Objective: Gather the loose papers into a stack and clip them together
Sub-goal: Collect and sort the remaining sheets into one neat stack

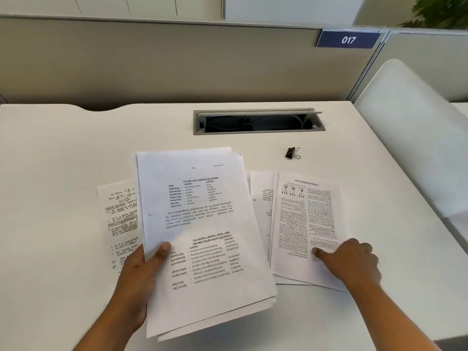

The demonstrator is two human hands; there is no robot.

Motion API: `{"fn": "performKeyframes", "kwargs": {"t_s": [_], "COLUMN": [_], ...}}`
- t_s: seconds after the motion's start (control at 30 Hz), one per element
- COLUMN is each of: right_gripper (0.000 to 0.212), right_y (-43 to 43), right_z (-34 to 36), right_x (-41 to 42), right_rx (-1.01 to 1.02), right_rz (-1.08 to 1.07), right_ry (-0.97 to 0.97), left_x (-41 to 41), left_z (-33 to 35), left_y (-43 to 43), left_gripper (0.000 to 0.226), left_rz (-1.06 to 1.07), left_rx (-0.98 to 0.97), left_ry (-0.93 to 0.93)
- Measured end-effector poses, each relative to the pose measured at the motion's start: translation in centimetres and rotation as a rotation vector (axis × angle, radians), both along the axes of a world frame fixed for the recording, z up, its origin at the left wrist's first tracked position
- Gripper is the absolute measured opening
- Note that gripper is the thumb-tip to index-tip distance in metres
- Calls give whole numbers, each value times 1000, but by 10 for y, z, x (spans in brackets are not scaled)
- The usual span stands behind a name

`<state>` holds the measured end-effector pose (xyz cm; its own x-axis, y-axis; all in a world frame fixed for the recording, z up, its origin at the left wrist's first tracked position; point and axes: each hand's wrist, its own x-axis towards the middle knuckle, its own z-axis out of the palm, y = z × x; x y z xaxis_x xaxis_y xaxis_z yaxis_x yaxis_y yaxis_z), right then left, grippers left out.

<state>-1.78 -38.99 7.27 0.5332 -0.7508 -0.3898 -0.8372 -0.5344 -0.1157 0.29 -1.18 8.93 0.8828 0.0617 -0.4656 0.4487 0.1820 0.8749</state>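
Observation:
My left hand (143,272) grips a stack of several printed sheets (202,224) by its left edge, thumb on top, held a little above the white desk (63,160). A handwritten page (117,219) lies flat on the desk, partly under that stack on the left. To the right lie more printed pages (307,219), overlapping each other. My right hand (352,259) rests on the lower part of the top one, fingers pressing down on it. A black binder clip (292,153) sits alone on the desk beyond the papers, apart from both hands.
An open grey cable tray (258,121) is set into the desk behind the papers. A beige partition (177,64) with a blue "017" sign (348,39) stands at the back. A white chair back (415,138) is at the right edge.

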Motion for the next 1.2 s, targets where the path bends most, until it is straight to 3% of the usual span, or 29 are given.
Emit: {"fn": "performKeyframes", "kwargs": {"t_s": [0.07, 0.53, 0.63, 0.83, 1.0, 1.2], "right_gripper": [89, 98, 87, 29, 14, 16], "right_y": [-1, -7, -13, -19, -30, -36], "right_z": [-1, -4, -6, 0, -1, -3], "right_x": [-1, -8, -9, -7, 1, 5], "right_rx": [-7, -11, 68, 113, 95, 30], "right_rz": [-8, -7, -82, -143, -111, -52], "right_ry": [20, -297, -370, -485, -513, -524], "left_x": [1, -4, -4, -3, -2, -1], "left_z": [-2, -3, -3, -3, -4, -4], "left_y": [2, -1, -2, -5, -5, -4], "left_gripper": [28, 24, 22, 23, 21, 20], "left_rz": [23, 62, 62, 59, 52, 59], "left_rx": [10, 33, 36, 45, 49, 43], "left_ry": [14, 31, 31, 22, 18, 11]}}
